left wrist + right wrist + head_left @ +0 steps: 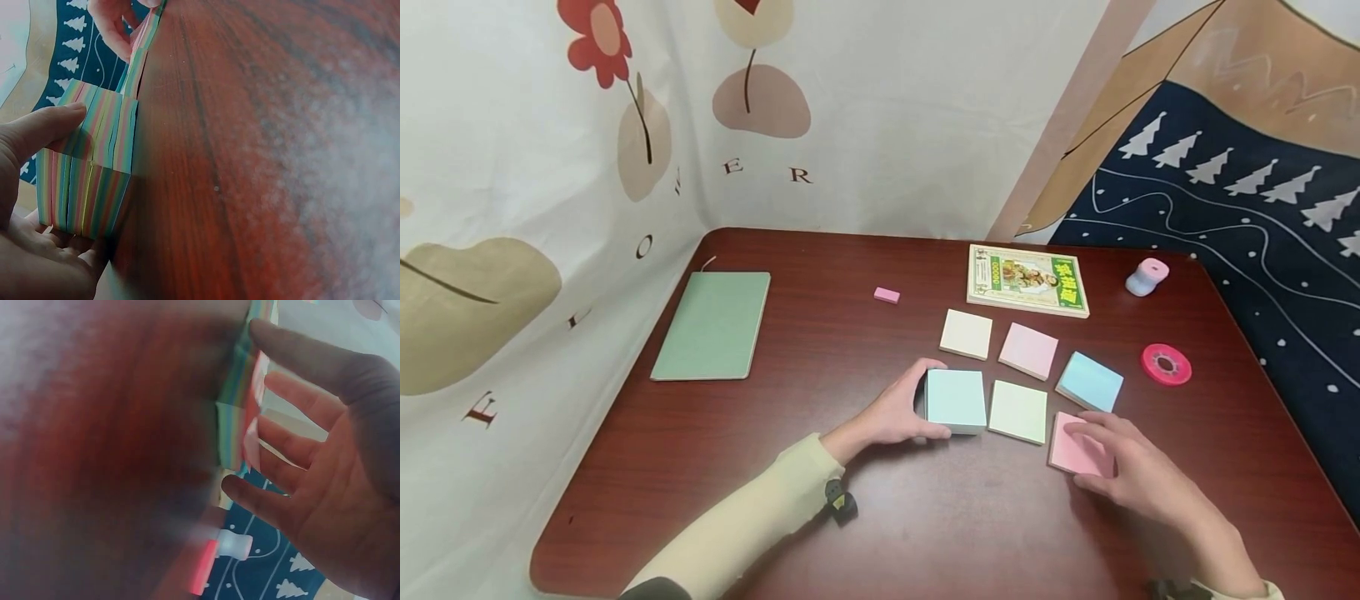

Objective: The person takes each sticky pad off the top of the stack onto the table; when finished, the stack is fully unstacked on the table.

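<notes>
In the head view, my left hand (pixel 898 410) grips a block of stacked sticky note pads (pixel 956 400) with a light blue top, thumb on the near side and fingers on the far side. The left wrist view shows the block's striped, multicoloured edges (pixel 84 194). My right hand (pixel 1138 467) is at a pink sticky note pad (pixel 1078 450) lying flat, fingers spread over its right part and thumb by its near edge. Whether the fingertips press on it is hard to tell. Next to these lie pale green (pixel 1018 412), blue (pixel 1090 382), light pink (pixel 1028 351) and cream (pixel 966 334) pads.
A green notebook (pixel 711 325) lies at the table's left. Toward the back are a small pink eraser-like block (pixel 887 295) and an illustrated book (pixel 1027 280). On the right sit a red ring-shaped roll (pixel 1166 364) and a pink-and-blue object (pixel 1146 277). Fabric curtains stand behind.
</notes>
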The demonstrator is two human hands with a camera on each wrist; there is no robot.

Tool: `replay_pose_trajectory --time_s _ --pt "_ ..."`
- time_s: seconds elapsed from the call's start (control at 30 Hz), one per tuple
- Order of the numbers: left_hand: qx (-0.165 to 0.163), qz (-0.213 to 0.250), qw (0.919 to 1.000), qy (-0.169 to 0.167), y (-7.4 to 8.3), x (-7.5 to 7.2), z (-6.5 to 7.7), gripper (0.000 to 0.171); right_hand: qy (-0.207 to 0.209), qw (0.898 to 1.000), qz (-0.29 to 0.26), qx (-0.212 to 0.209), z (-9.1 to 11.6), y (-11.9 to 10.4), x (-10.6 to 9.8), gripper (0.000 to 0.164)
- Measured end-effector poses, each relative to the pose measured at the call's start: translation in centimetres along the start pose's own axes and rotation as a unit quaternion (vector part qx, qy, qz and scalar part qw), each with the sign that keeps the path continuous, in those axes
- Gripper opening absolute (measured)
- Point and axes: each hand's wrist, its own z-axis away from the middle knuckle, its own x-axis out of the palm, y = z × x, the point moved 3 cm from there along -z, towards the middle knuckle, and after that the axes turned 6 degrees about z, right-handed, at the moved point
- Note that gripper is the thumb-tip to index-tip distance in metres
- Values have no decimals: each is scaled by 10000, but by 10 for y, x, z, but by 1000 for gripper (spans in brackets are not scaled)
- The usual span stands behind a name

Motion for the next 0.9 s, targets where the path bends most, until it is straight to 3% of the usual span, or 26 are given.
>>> replay_pose_trajectory --time_s 0.23,0.43,0.63,0.9 --pt "-17 -13 10000 29 2 -1 0 87 382 9986 173 -310 -6 -14 -16 62" --pt "-56 -10 10000 33 4 -2 1 87 450 9963 132 -718 -29 -38 -21 62" --pt "-39 -116 9999 36 3 -2 1 88 188 9932 -72 -1148 -62 -72 -11 68" --pt "-110 -169 9998 -1 1 -1 1 89 242 9775 -111 -2092 -95 -106 10 77"
